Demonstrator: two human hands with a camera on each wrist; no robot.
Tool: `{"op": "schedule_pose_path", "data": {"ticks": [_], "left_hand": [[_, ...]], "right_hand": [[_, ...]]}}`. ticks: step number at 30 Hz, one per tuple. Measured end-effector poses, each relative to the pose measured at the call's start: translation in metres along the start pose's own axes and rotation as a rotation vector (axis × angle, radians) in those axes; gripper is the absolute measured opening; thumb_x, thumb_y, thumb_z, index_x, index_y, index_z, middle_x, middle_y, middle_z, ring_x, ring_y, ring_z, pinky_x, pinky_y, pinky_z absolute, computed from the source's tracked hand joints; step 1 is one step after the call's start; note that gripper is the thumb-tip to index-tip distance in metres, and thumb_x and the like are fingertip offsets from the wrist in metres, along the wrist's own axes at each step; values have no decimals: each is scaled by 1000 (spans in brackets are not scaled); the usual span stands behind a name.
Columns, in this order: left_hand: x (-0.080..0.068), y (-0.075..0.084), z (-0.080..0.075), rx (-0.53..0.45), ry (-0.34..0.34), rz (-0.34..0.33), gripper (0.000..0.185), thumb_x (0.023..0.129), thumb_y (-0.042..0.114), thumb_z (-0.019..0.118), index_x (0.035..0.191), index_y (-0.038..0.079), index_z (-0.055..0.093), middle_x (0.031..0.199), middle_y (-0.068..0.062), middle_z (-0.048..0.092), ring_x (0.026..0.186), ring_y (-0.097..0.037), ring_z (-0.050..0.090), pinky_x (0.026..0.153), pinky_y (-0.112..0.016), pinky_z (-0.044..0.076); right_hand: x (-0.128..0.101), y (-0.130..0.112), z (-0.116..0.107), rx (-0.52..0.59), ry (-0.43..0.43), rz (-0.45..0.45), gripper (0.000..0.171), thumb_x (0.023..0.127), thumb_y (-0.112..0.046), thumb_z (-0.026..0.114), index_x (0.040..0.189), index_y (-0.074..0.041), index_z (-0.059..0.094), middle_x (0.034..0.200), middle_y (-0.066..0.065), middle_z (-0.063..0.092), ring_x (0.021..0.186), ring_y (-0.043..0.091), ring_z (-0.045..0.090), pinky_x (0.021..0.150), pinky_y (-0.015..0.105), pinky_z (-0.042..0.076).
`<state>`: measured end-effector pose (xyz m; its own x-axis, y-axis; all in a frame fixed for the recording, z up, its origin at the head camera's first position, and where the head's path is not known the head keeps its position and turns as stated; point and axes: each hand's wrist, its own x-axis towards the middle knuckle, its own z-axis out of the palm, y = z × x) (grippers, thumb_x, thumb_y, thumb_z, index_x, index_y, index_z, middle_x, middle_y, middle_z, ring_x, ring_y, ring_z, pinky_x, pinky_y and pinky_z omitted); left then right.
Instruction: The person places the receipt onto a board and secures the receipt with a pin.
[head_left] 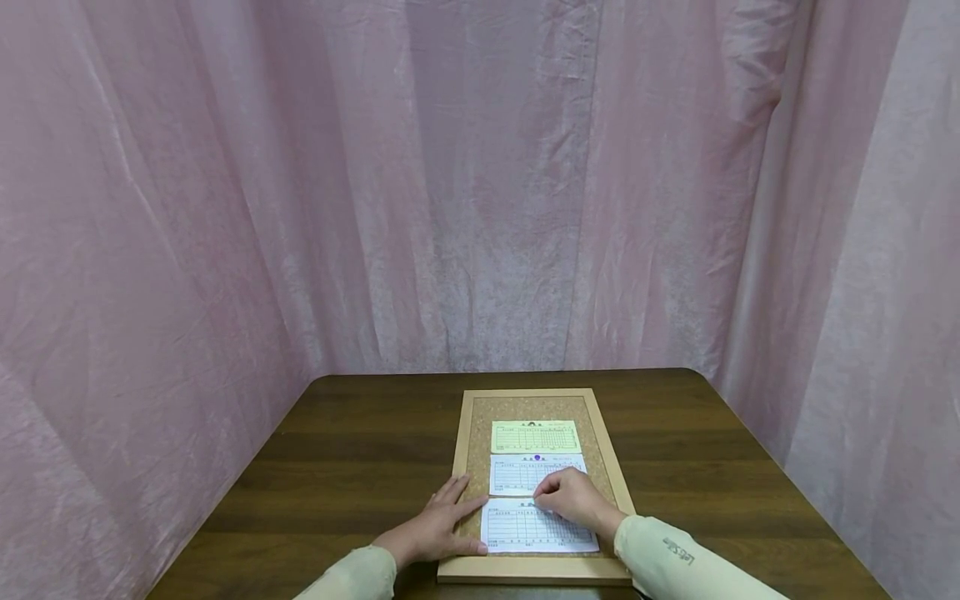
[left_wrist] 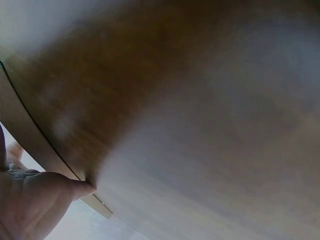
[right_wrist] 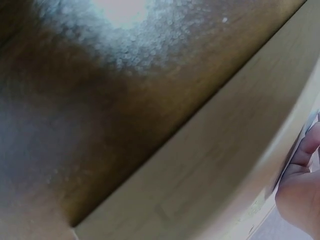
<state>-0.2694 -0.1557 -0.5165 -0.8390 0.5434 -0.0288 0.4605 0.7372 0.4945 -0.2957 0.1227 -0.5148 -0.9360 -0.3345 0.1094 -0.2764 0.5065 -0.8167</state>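
Pressing flat left hand on corkboard, right fingers pinching pin at nearest form, risking a slipped, crooked sheet.

The head camera looks forward and down from above the near edge of the wooden table, taking in the whole cork board and, behind it, the pink curtain on three sides. The left wrist camera sits very low and close, facing along the tabletop with the board's pale wooden frame at its left edge. The right wrist camera is equally near the surface, looking across the tabletop at the frame. All three views share the table and the frame.
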Motion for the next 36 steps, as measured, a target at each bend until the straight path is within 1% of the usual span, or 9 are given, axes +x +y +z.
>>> {"op": "schedule_pose_path", "data": {"ticks": [7, 17, 26, 31, 36], "left_hand": [[2, -1, 1, -17, -5, -12, 80, 82, 56, 74, 149, 20, 48, 161, -20, 18, 147, -45, 9, 110, -69, 18], [0, 1, 1, -14, -2, -4, 79, 83, 55, 74, 149, 20, 48, 161, -21, 18, 147, -45, 9, 109, -69, 18], [1, -2, 1, -15, 1, -7, 80, 82, 56, 74, 149, 20, 48, 162, -19, 18, 148, -44, 8, 110, -68, 17], [0, -3, 2, -27, 1, -2, 81, 83, 57, 73, 150, 20, 47, 162, -20, 17, 148, -44, 8, 110, -68, 16], [0, -2, 3, -28, -4, -11, 81, 82, 57, 73, 150, 21, 47, 162, -19, 17, 148, -43, 8, 110, -68, 16]], "right_hand": [[1, 2, 1, -37, 16, -12, 6, 82, -6, 73, 77, -10, 74, 69, -6, 63, 61, 9, 51, 53, 24, 41], [0, 1, 1, -66, 29, -34, 6, 81, -6, 74, 76, -10, 75, 69, -7, 64, 61, 8, 51, 54, 23, 41], [-1, 0, 1, -83, 35, -55, 7, 80, -5, 75, 75, -10, 75, 71, -6, 66, 64, 9, 52, 58, 25, 43], [0, 0, 2, -77, 29, -48, 7, 80, -5, 75, 74, -10, 74, 69, -6, 65, 62, 9, 52, 56, 25, 42], [-1, -1, 2, -55, 37, -44, 7, 80, -4, 74, 74, -9, 74, 69, -5, 65, 62, 10, 52, 55, 24, 42]]}}
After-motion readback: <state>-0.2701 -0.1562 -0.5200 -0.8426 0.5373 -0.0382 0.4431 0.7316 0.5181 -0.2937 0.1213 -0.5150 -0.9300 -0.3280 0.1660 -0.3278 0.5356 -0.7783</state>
